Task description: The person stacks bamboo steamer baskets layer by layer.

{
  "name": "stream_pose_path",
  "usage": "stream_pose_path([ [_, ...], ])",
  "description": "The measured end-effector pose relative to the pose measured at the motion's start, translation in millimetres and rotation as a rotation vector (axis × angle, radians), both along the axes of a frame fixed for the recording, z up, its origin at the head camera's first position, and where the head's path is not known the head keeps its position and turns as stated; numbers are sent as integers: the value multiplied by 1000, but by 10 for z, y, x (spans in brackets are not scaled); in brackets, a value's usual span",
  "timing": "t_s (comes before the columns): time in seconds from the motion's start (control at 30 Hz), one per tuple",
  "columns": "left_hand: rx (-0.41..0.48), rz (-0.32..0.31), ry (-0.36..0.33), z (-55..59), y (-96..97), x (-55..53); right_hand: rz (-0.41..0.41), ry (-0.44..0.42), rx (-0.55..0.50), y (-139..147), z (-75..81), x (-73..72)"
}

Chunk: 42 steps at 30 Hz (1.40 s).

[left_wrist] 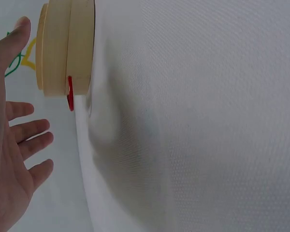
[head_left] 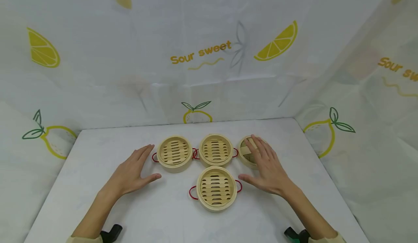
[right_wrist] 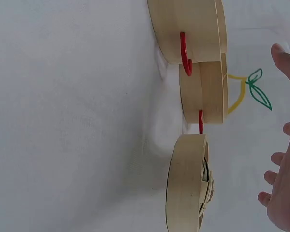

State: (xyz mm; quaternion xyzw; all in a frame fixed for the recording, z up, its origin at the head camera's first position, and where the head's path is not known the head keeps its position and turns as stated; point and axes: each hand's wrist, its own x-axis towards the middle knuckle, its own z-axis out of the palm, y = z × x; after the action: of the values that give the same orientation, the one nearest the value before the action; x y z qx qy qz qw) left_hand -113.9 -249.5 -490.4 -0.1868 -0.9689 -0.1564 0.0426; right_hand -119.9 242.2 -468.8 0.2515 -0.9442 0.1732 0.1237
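Three small bamboo steamer baskets with slatted bottoms and red handles are on the white table: a left one [head_left: 174, 167], a middle one [head_left: 215, 163] and a front one [head_left: 216, 207]. At the right end of the back row lies a woven bamboo steamer lid [head_left: 247, 155], partly hidden in the head view. My left hand [head_left: 132, 172], fingers extended and thumb apart, is just left of the left basket and holds nothing. Above the lid is my right hand [head_left: 268, 168], its fingers spread; the right wrist view shows a gap between it and the lid [right_wrist: 186, 183].
The white tabletop [head_left: 156, 214] meets a hanging white sheet [head_left: 209, 86] printed with lemons at its back edge. More sheeting [head_left: 369, 156] hangs along the right side. The front basket stands close against the middle one, and the back baskets' red handles nearly overlap.
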Motion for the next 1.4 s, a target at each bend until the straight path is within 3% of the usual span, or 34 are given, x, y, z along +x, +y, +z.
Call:
stream_pose_path([
  [0.27,35,41,-83,-43,-14,3,38,-19,-69,-7,-29,75],
  [0.5,102,40,-156,-50,7,-8,43,-109,-122,-42,-66,159],
  [1.1,243,-26,-183,-153,52,-104,170,-308,-286,-162,-199,302],
  [1.4,311,-52,-199,-219,92,-130,178,-362,-268,-282,-361,415],
])
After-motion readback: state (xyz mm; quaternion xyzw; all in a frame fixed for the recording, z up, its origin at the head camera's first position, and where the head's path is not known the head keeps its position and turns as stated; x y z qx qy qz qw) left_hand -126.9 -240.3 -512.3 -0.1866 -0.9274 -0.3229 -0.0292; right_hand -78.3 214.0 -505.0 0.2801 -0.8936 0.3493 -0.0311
